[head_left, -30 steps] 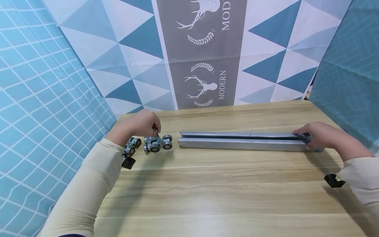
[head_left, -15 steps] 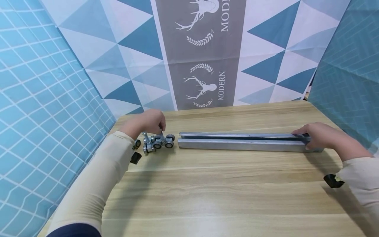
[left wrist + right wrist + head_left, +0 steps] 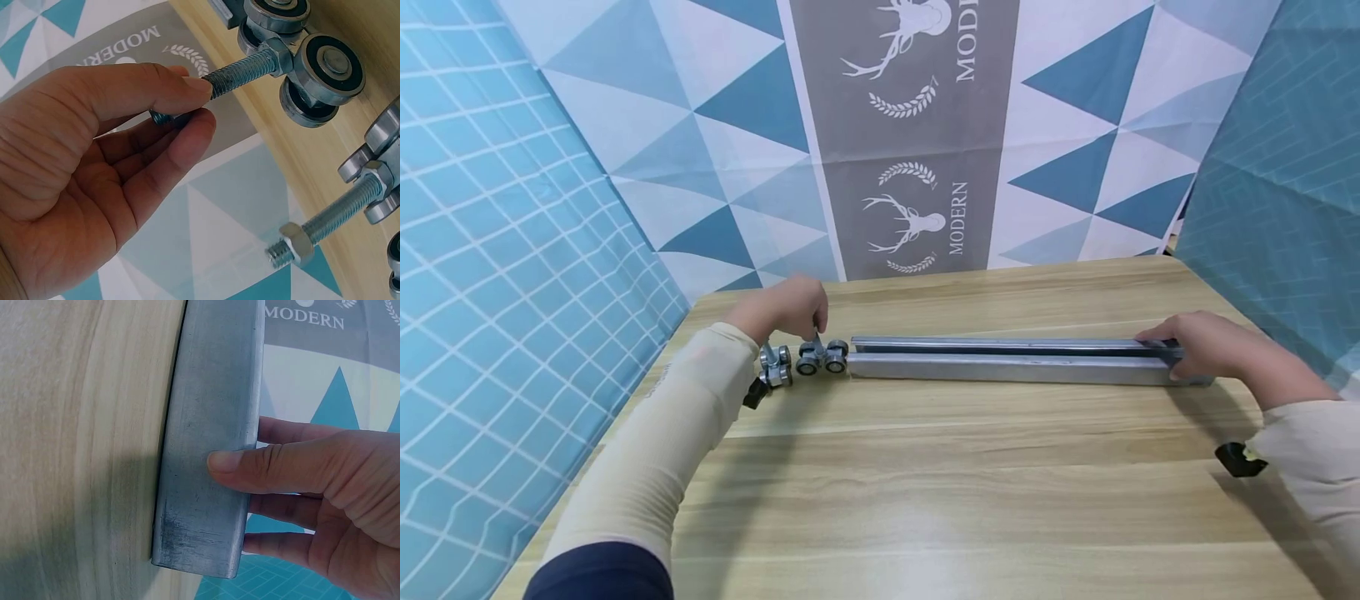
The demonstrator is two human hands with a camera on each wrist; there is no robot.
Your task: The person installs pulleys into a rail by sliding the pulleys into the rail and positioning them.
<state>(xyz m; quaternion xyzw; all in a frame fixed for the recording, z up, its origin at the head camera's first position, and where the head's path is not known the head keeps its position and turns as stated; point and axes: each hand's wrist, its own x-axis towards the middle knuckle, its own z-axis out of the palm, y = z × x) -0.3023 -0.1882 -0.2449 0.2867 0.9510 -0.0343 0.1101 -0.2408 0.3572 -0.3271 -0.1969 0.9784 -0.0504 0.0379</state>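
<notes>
A long grey metal channel rail (image 3: 1000,367) lies across the table, its slot facing up. Near its right end my right hand (image 3: 1206,346) grips it, thumb on the near side wall (image 3: 206,425) in the right wrist view and fingers across the far side. At the rail's left end stands a four-wheeled roller trolley (image 3: 822,357) with its threaded bolt upright. My left hand (image 3: 790,307) pinches that bolt (image 3: 244,74) between thumb and fingers. The trolley's wheels are right at the rail's end; whether any are inside cannot be told.
Behind my left wrist stands a second roller trolley (image 3: 775,367), with a nut (image 3: 297,242) on its bolt. Part of another roller (image 3: 394,256) shows at the left wrist view's edge. A patterned cloth (image 3: 917,150) hangs behind the wooden table (image 3: 962,492).
My left hand has moved right with the pinched trolley, bringing it from beside the other trolley to the rail's left end. The right hand keeps its hold on the rail.
</notes>
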